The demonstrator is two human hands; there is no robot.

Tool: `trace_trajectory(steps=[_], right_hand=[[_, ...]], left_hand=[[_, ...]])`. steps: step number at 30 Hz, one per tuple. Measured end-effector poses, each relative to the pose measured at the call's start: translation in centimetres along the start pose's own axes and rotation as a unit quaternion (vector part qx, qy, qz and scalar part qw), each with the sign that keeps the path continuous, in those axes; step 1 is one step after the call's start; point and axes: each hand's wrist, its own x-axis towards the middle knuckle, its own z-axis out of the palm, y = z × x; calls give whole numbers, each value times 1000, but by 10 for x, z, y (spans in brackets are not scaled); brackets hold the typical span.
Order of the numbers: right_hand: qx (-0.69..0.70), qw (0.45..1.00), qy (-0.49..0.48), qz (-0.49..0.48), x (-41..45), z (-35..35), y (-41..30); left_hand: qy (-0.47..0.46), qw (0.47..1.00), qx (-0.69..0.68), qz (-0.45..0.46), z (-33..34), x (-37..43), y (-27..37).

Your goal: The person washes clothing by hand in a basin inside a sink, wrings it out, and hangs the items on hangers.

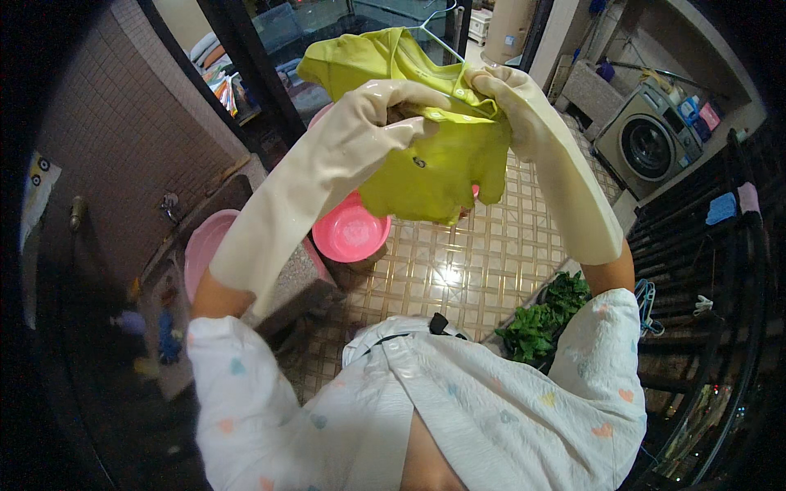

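Observation:
A small yellow-green garment [433, 175] with snaps or buttons near its neck hangs on a pale wire clothes hanger [443, 40] in front of me. My left hand [390, 116], in a long cream rubber glove, pinches the buttoned edge by the neckline. My right hand [506, 101], gloved the same way, grips the cloth at the right shoulder, close to the hanger's arm. Folds of fabric and the gloves hide some fingertips. A small dark emblem shows on the garment below my left fingers.
A pink basin [351, 230] stands below left, beside a stone sink [295, 276] holding a paler pink basin [206, 242]. Leafy plants [543, 319] grow at right near black railings [694, 270]. A front-loading washing machine [648, 144] stands at the far right.

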Motion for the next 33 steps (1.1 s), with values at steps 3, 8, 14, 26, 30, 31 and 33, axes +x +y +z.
trace_trajectory(steps=[3,8,14,26,30,31,33], right_hand=[[-1,1000,12,-7,-4,5,6],[-134,990,24,-41,-8,6,11],[-285,950,121,-37,-22,30,17],[-115,989,11,-96,-34,42,19],[-209,968,18,-137,-40,51,17],[-208,968,18,-137,-43,54,13],[-307,945,19,-113,-48,59,4]], left_hand=[[28,996,-84,-34,4,-3,1],[25,994,-67,-86,8,-9,1],[38,991,-72,-105,20,-17,-1],[119,981,-140,-63,25,-22,-35],[149,972,-159,-87,26,-26,-40],[148,972,-158,-87,27,-27,-41],[147,963,-207,-93,29,-30,-42]])
